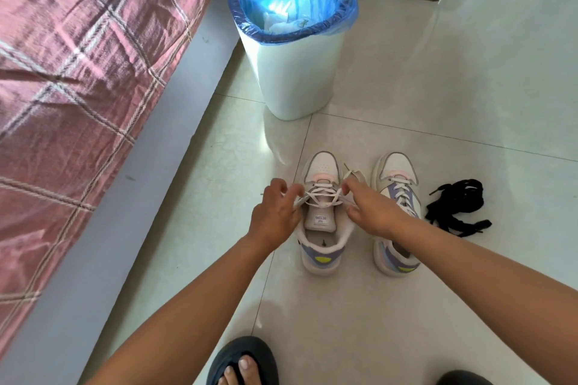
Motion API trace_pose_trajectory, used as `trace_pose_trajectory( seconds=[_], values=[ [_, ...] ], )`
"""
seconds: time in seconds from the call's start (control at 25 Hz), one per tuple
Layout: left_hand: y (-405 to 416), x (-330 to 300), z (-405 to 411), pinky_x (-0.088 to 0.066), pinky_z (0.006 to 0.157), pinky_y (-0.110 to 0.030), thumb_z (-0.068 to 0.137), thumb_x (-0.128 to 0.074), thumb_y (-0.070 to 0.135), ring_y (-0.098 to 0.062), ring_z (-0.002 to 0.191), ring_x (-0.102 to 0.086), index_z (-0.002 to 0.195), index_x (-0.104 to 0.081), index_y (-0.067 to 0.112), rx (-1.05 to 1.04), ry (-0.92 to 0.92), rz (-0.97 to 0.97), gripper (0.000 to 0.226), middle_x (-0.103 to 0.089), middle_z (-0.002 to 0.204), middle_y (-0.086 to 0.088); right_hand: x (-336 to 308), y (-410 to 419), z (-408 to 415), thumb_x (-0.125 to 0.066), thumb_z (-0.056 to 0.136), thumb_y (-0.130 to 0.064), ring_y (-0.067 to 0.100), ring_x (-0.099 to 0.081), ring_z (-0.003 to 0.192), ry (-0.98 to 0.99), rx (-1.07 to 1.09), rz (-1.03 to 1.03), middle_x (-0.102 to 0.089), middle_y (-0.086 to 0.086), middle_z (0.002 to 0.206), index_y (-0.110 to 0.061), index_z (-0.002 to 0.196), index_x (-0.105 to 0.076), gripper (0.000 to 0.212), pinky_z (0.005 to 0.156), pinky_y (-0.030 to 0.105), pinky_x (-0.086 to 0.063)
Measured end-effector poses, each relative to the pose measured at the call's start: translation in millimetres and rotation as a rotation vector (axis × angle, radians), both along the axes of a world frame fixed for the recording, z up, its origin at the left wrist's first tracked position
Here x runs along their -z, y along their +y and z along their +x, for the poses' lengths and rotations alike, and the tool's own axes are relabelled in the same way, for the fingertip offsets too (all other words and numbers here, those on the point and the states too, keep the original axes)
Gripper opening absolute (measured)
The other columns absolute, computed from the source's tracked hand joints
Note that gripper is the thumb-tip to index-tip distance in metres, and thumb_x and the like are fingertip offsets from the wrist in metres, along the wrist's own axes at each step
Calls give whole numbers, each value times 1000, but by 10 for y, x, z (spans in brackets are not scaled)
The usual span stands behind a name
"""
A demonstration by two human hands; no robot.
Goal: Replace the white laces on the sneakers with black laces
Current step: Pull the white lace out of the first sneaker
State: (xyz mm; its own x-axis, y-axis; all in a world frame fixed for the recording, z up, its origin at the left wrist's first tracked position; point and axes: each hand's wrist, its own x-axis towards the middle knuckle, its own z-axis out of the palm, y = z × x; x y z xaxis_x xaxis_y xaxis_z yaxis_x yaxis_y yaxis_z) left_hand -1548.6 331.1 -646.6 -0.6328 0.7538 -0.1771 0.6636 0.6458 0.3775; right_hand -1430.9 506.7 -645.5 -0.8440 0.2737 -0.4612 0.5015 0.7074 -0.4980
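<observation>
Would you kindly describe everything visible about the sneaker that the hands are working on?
The left sneaker stands upright on the tiled floor, toe pointing away, beside its pair. It looks whitish with a pink strip at the toe and lilac and yellow heel panels. Its labelled tongue is exposed. Its white lace is loosened, pinched by the left hand and right hand.

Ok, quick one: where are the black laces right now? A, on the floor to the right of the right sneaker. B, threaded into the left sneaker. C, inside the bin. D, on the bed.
A: the black laces lie in a loose pile on the floor just right of the right sneaker, untouched by either hand.
</observation>
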Motion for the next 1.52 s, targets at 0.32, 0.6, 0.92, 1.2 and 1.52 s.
trace_pose_trajectory(
  seconds=[0.32,0.6,0.92,1.2,1.52],
  values=[
    [131,101,57,-19,102,-54,85,-55,15,-29,131,-31,122,-54,28,258,298,-176,40,-31,144,-13,104,-117,-28,-44,91,-19,28,-45,106,40,-254,500,-45,10,116,-21,124,-49,33,57,32,-30],
    [216,86,113,-36,84,-25,79,-63,3,-19,102,-46,83,-52,20,-270,-567,176,20,-40,109,-3,138,-126,-76,-52,85,-2,27,-44,94,172,29,40,-40,12,101,-10,88,-56,9,76,34,-39],
    [159,-239,-78,-46,80,-30,95,-42,28,-18,72,-59,48,-61,16,-677,-1385,705,52,-59,55,-3,-104,-11,-82,-61,87,-36,11,-53,75,150,801,-883,-58,-3,68,-20,60,-57,32,69,26,-41],
    [187,-343,-186,-46,51,-20,100,-39,23,-13,42,-47,146,-24,23,-520,-1228,640,49,-51,47,1,-246,66,-120,-41,97,-40,14,-35,38,251,912,-1228,-27,-3,34,-8,101,-65,40,77,31,-49],
    [-35,-91,-215,-38,95,-26,88,-43,-3,-14,142,-21,149,-4,33,-397,-465,288,81,-10,157,7,-196,117,13,-59,89,-8,13,-44,39,236,788,-917,-58,2,126,-58,140,-3,90,53,29,-53]
  ],
)
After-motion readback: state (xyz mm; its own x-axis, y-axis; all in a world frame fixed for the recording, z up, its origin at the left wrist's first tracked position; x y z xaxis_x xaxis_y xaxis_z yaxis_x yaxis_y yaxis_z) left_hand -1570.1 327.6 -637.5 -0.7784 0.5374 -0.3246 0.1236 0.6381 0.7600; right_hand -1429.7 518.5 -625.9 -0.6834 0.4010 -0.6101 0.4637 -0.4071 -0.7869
